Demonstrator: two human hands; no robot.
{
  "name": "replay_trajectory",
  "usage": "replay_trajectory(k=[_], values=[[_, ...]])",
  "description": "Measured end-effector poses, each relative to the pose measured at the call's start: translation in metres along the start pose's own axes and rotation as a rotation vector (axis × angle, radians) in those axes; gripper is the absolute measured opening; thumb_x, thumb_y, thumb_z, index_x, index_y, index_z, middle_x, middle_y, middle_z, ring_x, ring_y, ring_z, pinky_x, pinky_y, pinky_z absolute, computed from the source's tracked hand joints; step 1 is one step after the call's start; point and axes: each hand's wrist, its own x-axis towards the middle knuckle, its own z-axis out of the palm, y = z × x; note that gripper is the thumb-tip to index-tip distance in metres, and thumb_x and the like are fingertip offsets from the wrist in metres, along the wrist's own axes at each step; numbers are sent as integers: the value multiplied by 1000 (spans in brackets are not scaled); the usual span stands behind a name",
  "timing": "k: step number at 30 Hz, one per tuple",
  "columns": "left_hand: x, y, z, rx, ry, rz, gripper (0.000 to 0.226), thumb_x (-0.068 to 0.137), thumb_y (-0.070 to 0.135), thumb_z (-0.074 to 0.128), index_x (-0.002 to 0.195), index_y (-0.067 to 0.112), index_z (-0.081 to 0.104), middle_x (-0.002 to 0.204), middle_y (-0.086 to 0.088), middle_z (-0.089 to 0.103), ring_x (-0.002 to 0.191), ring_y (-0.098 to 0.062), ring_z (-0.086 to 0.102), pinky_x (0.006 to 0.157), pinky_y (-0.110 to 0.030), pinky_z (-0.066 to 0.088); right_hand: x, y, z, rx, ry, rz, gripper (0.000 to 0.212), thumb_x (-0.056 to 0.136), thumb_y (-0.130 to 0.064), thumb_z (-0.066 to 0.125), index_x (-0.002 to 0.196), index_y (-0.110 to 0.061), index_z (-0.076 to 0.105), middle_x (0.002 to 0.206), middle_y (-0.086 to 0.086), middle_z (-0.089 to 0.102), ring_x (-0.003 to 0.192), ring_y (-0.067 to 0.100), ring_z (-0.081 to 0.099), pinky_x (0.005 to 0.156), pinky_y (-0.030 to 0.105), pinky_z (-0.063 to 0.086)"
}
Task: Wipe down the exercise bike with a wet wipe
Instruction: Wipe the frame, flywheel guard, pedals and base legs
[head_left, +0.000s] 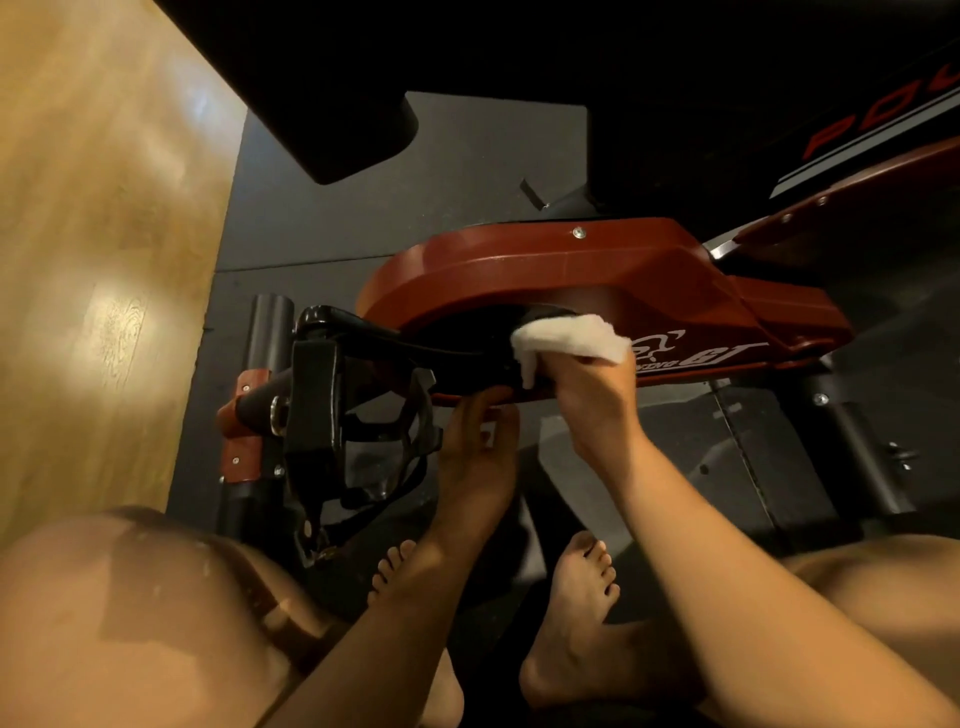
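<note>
Head view: bike (571, 270) low in front, seen from above
Wipe (569, 340): bunched, pressed where the crank (415, 348) joins the red cover
Right hand (592, 395): fingers curled round the wipe
Left hand (475, 447): fingertips at the crank's underside; grip or only touch, cannot tell
Risk: the crank may turn under the push and catch the left fingers
Count: one wipe, one crank, one pedal (332, 410), two hands

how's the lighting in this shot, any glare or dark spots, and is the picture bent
Head view: dim overall, the top nearly black; bright glare patches on the wooden floor at left; the white wipe in the right hand is the brightest thing; the black pedal loses detail in shadow; wide-angle bending slants the floor edge; the near knee looks soft and blotchy.
</note>
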Motion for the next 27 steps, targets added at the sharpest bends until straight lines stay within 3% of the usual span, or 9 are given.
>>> replay_trajectory(k=[2, 4, 7, 11, 14, 17, 20, 23, 27], values=[[0, -11, -7, -57, -13, -51, 21, 101, 30, 52, 119, 38, 58, 122, 13, 59, 104, 4, 55, 77, -7, 42, 3, 3, 5, -137, -24, -29, 21, 75, 18, 57, 61, 6, 68, 58, 17, 65, 57, 29, 65, 56, 40, 51], [2, -17, -12, -114, -25, -75, 19, 100, 28, 54, 114, 40, 59, 115, 13, 63, 100, 6, 59, 71, -7, 43, 3, 32, -3, -216, 114, 128, 14, 71, 11, 62, 59, 4, 65, 59, 13, 65, 58, 23, 63, 56, 39, 49], [9, -17, -14, -126, -16, -96, 17, 100, 24, 54, 104, 39, 60, 115, 5, 65, 107, -10, 62, 79, -16, 45, -1, 49, -10, -344, 161, 339, 14, 68, 4, 66, 60, -7, 67, 64, 6, 67, 67, 23, 65, 54, 25, 45], [20, -1, -11, -225, 45, -185, 18, 101, 14, 52, 113, 11, 65, 116, -8, 65, 110, -21, 61, 94, -34, 48, 17, 12, 9, -252, 146, 272, 27, 72, 4, 65, 50, -13, 65, 54, 3, 65, 57, 27, 66, 51, 33, 50], [22, 7, -11, -283, 34, -166, 15, 101, 7, 49, 108, 6, 63, 111, -13, 64, 105, -24, 60, 89, -31, 47, 14, 20, 6, -237, 114, 409, 30, 73, 9, 61, 52, -12, 62, 54, 4, 61, 53, 17, 60, 47, 23, 46], [17, 8, -15, -300, -31, -108, 19, 101, 7, 47, 100, 11, 66, 107, -6, 66, 102, -19, 62, 85, -26, 48, 12, 29, 0, -265, 128, 617, 20, 74, 3, 66, 66, -13, 58, 68, 3, 61, 72, 19, 64, 58, 18, 50], [14, 5, -17, -295, -94, -121, 22, 103, 19, 46, 110, 17, 67, 116, -1, 67, 112, -18, 62, 95, -31, 48, 24, 11, 5, -218, 98, 473, 12, 67, 2, 67, 68, -10, 68, 76, 17, 70, 75, 30, 71, 64, 34, 59], [9, -2, -16, -61, -134, -60, 37, 103, 31, 47, 139, 27, 51, 144, 4, 50, 133, -13, 45, 111, -30, 36, 22, 5, 4, 7, 124, 378, 8, 67, 6, 65, 69, 0, 69, 77, 31, 67, 66, 41, 68, 59, 46, 58], [-7, -7, -13, 672, -199, 244, 61, 101, 51, 35, 153, 46, 4, 165, 5, -3, 150, -11, -10, 117, -31, 0, 12, 25, -5, -298, 67, 572, 9, 69, 0, 62, 70, -8, 61, 75, 15, 67, 66, 18, 67, 64, 31, 56]])
